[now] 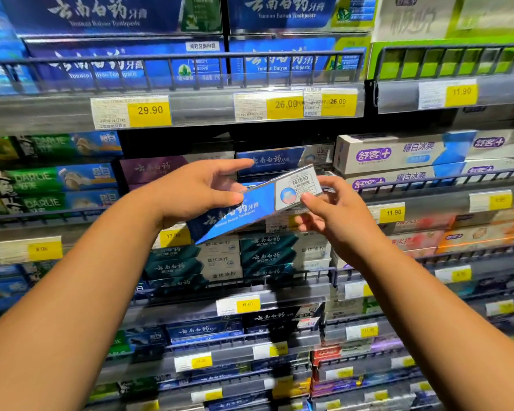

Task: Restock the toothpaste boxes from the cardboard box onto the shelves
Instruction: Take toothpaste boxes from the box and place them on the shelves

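I hold a blue Yunnan Baiyao toothpaste box (250, 208) in the air between my two hands, in front of the middle shelf. The box is tilted, with its blue left end low and its silver-white right end raised toward the shelf.

My left hand (196, 188) grips the box along its upper left part. The thumb lies across the printed front, the other fingers are behind the top edge, and the index finger is stretched forward. My right hand (333, 215) pinches the silver-white end, with the thumb on the front face and curled fingers underneath. Most of the box's length shows between the two grips.

Just behind the box, a matching blue box (267, 161) lies on the shelf, with a purple box (152, 169) to its left. Green Darlie boxes (57, 179) are stacked further left, and white boxes with purple logos (398, 152) are stacked to the right. Dark teal boxes (172, 262) fill the shelf below. Yellow price tags line the shelf edges, one reading 29.90 (150, 110) above and another 11.90 (393, 213) to the right.
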`<state>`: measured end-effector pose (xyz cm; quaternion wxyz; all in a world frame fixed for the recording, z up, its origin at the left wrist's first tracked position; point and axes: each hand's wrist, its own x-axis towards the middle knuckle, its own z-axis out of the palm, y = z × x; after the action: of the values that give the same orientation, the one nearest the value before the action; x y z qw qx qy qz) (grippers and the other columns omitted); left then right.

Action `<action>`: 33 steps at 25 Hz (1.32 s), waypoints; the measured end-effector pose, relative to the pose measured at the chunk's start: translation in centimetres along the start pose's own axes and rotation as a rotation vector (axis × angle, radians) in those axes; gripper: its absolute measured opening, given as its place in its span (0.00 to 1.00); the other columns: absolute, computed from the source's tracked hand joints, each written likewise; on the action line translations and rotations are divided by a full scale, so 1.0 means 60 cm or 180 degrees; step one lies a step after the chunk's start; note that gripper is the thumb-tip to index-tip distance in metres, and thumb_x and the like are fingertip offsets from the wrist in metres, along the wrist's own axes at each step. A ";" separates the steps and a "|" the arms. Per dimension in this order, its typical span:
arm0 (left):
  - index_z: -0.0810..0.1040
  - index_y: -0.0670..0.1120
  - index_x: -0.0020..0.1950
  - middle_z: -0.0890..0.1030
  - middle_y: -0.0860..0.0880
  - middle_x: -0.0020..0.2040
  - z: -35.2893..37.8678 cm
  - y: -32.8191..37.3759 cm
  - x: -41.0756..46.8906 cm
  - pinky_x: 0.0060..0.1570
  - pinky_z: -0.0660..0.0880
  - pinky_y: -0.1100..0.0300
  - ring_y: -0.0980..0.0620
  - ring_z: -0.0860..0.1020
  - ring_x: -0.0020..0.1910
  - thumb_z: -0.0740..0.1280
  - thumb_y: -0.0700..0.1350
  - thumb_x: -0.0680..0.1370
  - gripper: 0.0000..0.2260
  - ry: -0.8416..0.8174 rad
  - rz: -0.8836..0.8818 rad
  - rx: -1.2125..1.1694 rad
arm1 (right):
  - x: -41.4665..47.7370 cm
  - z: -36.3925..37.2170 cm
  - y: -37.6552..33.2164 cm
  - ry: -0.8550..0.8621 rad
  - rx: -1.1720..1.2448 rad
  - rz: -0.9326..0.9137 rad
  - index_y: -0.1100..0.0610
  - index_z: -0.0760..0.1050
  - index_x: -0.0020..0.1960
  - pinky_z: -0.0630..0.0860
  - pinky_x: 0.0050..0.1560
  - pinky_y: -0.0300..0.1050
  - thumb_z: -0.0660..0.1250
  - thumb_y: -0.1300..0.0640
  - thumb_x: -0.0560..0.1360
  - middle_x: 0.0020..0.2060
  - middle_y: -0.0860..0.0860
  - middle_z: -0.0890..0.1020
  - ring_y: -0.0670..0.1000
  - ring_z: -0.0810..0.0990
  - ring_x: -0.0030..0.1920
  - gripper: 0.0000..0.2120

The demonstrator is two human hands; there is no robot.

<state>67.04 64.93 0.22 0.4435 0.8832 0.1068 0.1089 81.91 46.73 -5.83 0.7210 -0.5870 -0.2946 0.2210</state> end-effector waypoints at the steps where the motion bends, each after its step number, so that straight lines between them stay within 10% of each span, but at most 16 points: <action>1: 0.69 0.57 0.71 0.80 0.48 0.58 0.007 0.001 0.001 0.62 0.73 0.59 0.58 0.79 0.56 0.66 0.36 0.77 0.26 0.0018 0.0088 0.0068 | 0.000 -0.001 -0.006 0.0097 0.0345 0.0062 0.59 0.70 0.61 0.82 0.43 0.50 0.65 0.65 0.76 0.52 0.61 0.79 0.56 0.83 0.40 0.14; 9: 0.72 0.62 0.66 0.78 0.61 0.61 0.013 0.023 0.011 0.66 0.71 0.57 0.64 0.74 0.63 0.67 0.42 0.78 0.21 -0.0196 0.0314 0.0712 | 0.004 0.002 -0.017 0.0207 0.0404 -0.0208 0.54 0.71 0.62 0.81 0.42 0.48 0.69 0.61 0.74 0.55 0.58 0.80 0.53 0.84 0.47 0.18; 12: 0.72 0.57 0.68 0.79 0.55 0.60 0.018 0.014 0.010 0.64 0.72 0.59 0.59 0.78 0.59 0.71 0.45 0.75 0.22 0.0619 0.0449 0.0897 | 0.011 0.002 -0.014 0.0443 0.0492 -0.0222 0.52 0.72 0.61 0.80 0.38 0.46 0.68 0.62 0.75 0.55 0.56 0.78 0.53 0.84 0.45 0.16; 18: 0.74 0.46 0.65 0.83 0.49 0.51 0.055 -0.043 -0.006 0.50 0.80 0.56 0.52 0.82 0.51 0.71 0.38 0.74 0.20 0.1897 -0.0185 -0.1436 | 0.033 -0.001 -0.019 0.0764 0.0814 -0.0315 0.53 0.66 0.63 0.82 0.40 0.48 0.64 0.63 0.78 0.56 0.56 0.77 0.54 0.83 0.46 0.16; 22: 0.78 0.44 0.58 0.84 0.46 0.49 0.057 -0.043 0.017 0.50 0.78 0.60 0.55 0.82 0.44 0.71 0.35 0.73 0.14 0.2442 -0.0104 -0.1515 | 0.047 0.005 -0.020 0.1140 -0.0826 -0.0843 0.53 0.66 0.62 0.79 0.54 0.54 0.66 0.54 0.77 0.54 0.51 0.77 0.52 0.80 0.52 0.16; 26: 0.78 0.41 0.62 0.82 0.47 0.53 0.049 -0.032 0.032 0.56 0.76 0.62 0.55 0.80 0.50 0.73 0.38 0.72 0.18 0.2804 -0.0040 -0.1073 | 0.062 0.005 -0.041 0.1365 -0.2157 -0.1124 0.53 0.70 0.65 0.66 0.54 0.39 0.67 0.51 0.75 0.59 0.51 0.73 0.50 0.72 0.59 0.20; 33: 0.78 0.42 0.60 0.82 0.47 0.52 0.050 -0.033 0.059 0.56 0.75 0.60 0.53 0.79 0.49 0.74 0.43 0.72 0.17 0.2801 -0.0118 -0.0410 | 0.074 0.005 -0.040 0.1522 -0.2721 -0.1264 0.56 0.75 0.62 0.58 0.49 0.24 0.66 0.61 0.75 0.63 0.53 0.72 0.48 0.72 0.56 0.15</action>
<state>71.10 64.79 -2.77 0.4118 0.7213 0.2942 0.4728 84.87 49.35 -2.70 0.4923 -0.7955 -0.2913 -0.1998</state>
